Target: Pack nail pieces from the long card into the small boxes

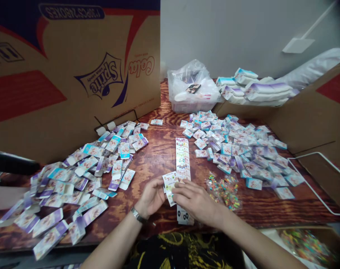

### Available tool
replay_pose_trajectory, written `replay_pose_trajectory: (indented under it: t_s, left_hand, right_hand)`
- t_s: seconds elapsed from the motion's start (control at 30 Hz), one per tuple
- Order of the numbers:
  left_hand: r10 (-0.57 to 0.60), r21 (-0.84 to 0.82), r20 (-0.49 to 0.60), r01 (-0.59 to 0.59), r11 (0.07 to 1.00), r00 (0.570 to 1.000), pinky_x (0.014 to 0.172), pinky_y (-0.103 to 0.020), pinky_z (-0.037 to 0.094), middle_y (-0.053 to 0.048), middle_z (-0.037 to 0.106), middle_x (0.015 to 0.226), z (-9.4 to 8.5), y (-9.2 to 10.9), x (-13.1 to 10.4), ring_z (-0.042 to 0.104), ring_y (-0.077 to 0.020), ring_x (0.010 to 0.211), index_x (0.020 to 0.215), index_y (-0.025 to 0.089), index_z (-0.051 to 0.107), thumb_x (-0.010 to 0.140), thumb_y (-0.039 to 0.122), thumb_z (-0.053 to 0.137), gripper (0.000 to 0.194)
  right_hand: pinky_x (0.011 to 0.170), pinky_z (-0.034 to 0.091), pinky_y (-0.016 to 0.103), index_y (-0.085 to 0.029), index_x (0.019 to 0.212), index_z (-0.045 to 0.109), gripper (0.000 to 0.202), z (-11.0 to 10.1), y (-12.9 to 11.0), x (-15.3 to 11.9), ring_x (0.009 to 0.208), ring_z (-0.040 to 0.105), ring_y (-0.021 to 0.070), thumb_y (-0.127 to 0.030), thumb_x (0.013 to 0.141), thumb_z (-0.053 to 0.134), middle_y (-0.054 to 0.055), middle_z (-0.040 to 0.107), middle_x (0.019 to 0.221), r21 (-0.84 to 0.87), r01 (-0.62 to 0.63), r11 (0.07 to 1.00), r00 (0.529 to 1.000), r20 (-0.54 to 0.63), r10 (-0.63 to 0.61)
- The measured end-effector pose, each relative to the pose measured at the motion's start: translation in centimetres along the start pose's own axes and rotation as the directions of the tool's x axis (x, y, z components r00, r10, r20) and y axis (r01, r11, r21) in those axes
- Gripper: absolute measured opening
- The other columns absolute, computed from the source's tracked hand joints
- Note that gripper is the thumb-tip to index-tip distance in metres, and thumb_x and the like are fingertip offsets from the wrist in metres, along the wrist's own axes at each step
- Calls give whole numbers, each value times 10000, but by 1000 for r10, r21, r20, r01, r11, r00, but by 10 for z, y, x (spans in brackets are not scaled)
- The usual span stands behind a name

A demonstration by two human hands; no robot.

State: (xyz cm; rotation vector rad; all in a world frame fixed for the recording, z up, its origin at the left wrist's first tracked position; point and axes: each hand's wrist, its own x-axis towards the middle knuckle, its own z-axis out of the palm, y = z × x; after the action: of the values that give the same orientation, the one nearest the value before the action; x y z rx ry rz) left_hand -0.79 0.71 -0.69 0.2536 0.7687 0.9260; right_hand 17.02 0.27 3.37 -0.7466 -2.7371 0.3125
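Two hands met at the near edge of the wooden table, and both were pinched shut on one small printed sticker sheet. The left hand, with a watch on its wrist, gripped the sheet's left side; the right hand lay curled over its lower right part, fingertips pressing on it. Just beside the sheet, a long strip of stickers ran away from the person, its near end passing under the right hand. Right of that hand lay a clear packet of coloured beads. Further out, a heap of flat small cartons spread to the left and another heap of folded small boxes to the right. Behind them stood a large cardboard box and a clear plastic bag.
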Motion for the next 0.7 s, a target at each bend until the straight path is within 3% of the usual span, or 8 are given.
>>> replay_pose_trajectory:
  t_s: [0.1, 0.2, 0.27, 0.37, 0.43, 0.5, 0.57, 0.7]
  left_hand:
    - [3, -66, 107, 4, 998, 994, 746, -294, 477, -81, 681, 847, 4, 0, -5, 631, -191, 798, 899, 113, 634, 779, 288, 566, 223]
    - [99, 112, 56, -105, 988, 993, 705, -252, 460, -64, 680, 817, 9, -6, -8, 616, -160, 747, 883, 113, 646, 766, 298, 643, 219]
    - [106, 216, 44, -113, 970, 993, 724, -259, 453, -62, 680, 846, 10, -9, -10, 610, -165, 774, 894, 118, 653, 747, 309, 675, 243]
    - [36, 241, 100, -59, 969, 994, 783, -316, 450, -75, 667, 951, 9, -7, -13, 600, -203, 879, 985, 144, 645, 787, 409, 617, 332]
    - [27, 272, 160, -70, 960, 987, 814, -326, 439, -80, 659, 976, 8, -4, -15, 589, -209, 917, 1010, 148, 642, 810, 432, 579, 354]
    - [56, 346, 171, -113, 931, 984, 812, -301, 433, -70, 658, 955, 7, -2, -15, 586, -196, 902, 976, 144, 652, 787, 391, 619, 314]
    - [104, 377, 91, -131, 917, 990, 752, -269, 443, -51, 659, 896, 6, -3, -13, 592, -169, 824, 909, 143, 656, 732, 323, 686, 255]
    - [82, 196, -91, -63, 979, 992, 704, -254, 459, -33, 655, 849, 6, -7, -9, 591, -140, 759, 828, 153, 640, 677, 221, 717, 182]
  right_hand:
    - [917, 436, 392, -185, 954, 582, 135, -3, 2, 3, 963, 594, 196, -116, 858, 515, 47, 668, 960, -12, -18, 1000, 997, 69, 18]
    - [799, 480, 307, -180, 921, 586, 129, -7, 6, 9, 824, 600, 154, -141, 891, 466, 42, 643, 877, 63, -100, 993, 989, 116, 93]
    - [737, 483, 275, -184, 940, 589, 147, -6, 11, 14, 837, 582, 154, -207, 912, 447, 64, 613, 930, 99, -194, 976, 980, 57, 189]
    - [776, 475, 325, -184, 1062, 560, 223, -2, 22, 18, 963, 541, 207, -316, 893, 496, 113, 569, 1049, 137, -286, 949, 953, -64, 296]
    - [772, 476, 320, -189, 1103, 534, 262, 2, 28, 18, 941, 547, 200, -323, 878, 525, 95, 588, 999, 198, -296, 934, 948, -54, 312]
    - [722, 471, 279, -191, 1033, 561, 177, 7, 30, 17, 847, 562, 171, -282, 891, 510, 60, 607, 887, 199, -292, 936, 949, -57, 309]
    - [680, 448, 265, -185, 939, 595, 133, 12, 26, 14, 779, 556, 160, -235, 907, 476, 48, 613, 814, 62, -243, 968, 960, -126, 249]
    - [711, 423, 309, -143, 1051, 586, 207, 23, 10, 3, 848, 546, 197, -181, 912, 437, 79, 637, 899, -240, -67, 968, 988, -149, 32]
